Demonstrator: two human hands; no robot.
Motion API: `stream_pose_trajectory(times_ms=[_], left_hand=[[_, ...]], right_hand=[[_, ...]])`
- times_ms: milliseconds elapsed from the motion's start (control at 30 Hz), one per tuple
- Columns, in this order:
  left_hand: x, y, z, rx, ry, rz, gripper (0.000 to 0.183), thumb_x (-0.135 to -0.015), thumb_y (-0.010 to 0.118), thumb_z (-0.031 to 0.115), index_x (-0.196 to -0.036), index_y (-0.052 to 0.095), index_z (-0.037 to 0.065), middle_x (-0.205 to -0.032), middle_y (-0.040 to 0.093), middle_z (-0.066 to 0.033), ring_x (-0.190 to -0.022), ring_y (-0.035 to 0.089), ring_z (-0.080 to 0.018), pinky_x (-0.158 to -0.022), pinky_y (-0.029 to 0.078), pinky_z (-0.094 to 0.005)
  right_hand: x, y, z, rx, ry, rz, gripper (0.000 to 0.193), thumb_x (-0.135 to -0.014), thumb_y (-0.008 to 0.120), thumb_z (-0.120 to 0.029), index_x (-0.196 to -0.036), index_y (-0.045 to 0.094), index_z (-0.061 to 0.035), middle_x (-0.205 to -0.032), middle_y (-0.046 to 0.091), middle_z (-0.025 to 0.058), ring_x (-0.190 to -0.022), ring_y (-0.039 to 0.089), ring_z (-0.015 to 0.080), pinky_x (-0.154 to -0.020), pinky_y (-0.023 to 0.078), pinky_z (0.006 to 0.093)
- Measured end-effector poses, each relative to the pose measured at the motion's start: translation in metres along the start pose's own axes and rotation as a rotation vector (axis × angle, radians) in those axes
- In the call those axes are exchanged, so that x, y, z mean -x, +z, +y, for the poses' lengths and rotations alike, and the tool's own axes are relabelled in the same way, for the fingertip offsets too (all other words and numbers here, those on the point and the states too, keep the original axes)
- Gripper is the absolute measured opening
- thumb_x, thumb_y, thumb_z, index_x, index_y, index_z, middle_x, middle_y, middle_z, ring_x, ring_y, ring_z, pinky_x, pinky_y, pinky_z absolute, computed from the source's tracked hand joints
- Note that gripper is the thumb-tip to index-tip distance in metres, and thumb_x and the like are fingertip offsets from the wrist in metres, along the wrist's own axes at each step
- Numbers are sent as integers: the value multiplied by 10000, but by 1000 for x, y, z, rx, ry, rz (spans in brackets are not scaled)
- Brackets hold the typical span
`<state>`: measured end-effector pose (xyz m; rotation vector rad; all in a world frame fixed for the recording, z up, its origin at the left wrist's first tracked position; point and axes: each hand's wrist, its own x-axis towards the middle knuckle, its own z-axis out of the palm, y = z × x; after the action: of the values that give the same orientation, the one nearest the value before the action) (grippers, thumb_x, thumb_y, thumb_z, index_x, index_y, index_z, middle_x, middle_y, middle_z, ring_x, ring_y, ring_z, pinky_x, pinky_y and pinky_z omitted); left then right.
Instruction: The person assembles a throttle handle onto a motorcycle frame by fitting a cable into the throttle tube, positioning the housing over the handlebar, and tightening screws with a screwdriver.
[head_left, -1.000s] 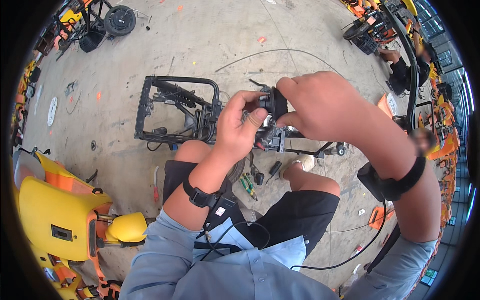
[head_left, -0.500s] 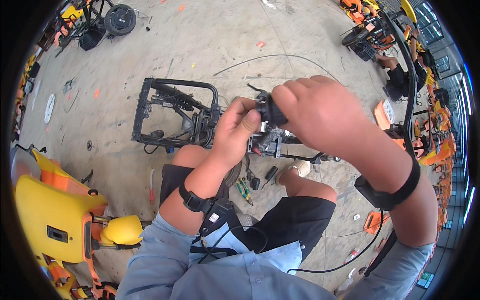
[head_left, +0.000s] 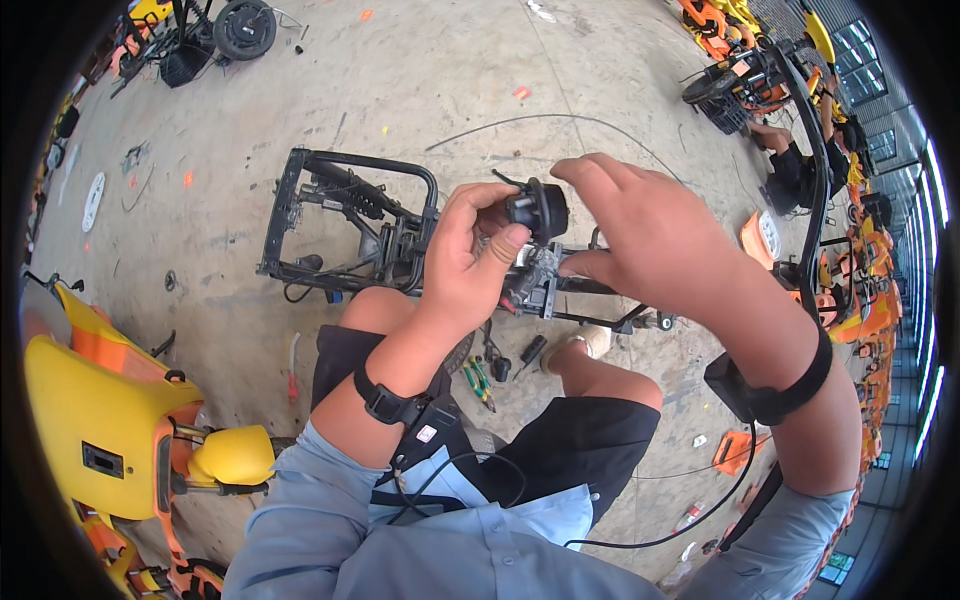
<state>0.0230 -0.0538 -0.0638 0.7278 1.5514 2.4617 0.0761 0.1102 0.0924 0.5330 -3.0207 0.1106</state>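
Note:
My left hand [head_left: 465,250] pinches a round black plastic part [head_left: 548,212] between thumb and fingers. The part has a wide flange, and a thin black stub sticks out at its upper left; I cannot make out its exact kind. Just to its right, my right hand [head_left: 655,235] is held with thumb and fingers apart, not touching it. Below both hands lies a black tubular vehicle frame [head_left: 281,215], with a shock absorber inside its left end. My hands and the part hide some of the frame's middle.
Green-handled pliers [head_left: 478,383] and a short black cylinder [head_left: 533,349] lie between my feet. A red-handled tool [head_left: 293,388] is on the floor to the left, near a yellow body shell [head_left: 100,400]. Beyond the frame curves a black cable [head_left: 590,115]. Another person [head_left: 795,165] sits at far right.
My right hand has let go of the black part and drawn a little to the right, its fingers opening. The left hand keeps the part, whose round front now shows.

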Motion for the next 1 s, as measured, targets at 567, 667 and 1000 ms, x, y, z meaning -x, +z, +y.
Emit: stream_pose_trajectory(times_ms=[567,667,1000], left_hand=[[-1,-13,29,-617,562,23,463,-854,803,227,-1230,646,9,-1124,567,-125,-906,571,-208,-776,494,-311],[2,-13,31,-616,551,32,458,-848,807,222,-1225,650,13,-1124,568,-125,-918,573,-207,-781,496,-312],[-3,-13,32,-657,693,70,597,-724,860,145,-1270,646,30,-1138,591,-116,-980,587,-246,-817,506,-324]], right_hand=[[-10,-8,-16,-518,107,44,363,-776,802,-6,-1105,658,-63,-1087,679,54,-854,672,149,-669,516,264],[-9,-5,-16,-528,26,84,321,-782,787,13,-1071,670,-61,-1086,679,53,-855,668,143,-667,511,257],[-7,-9,-26,-708,181,21,224,-811,728,61,-1011,661,-14,-1173,647,107,-947,680,143,-740,560,253]])
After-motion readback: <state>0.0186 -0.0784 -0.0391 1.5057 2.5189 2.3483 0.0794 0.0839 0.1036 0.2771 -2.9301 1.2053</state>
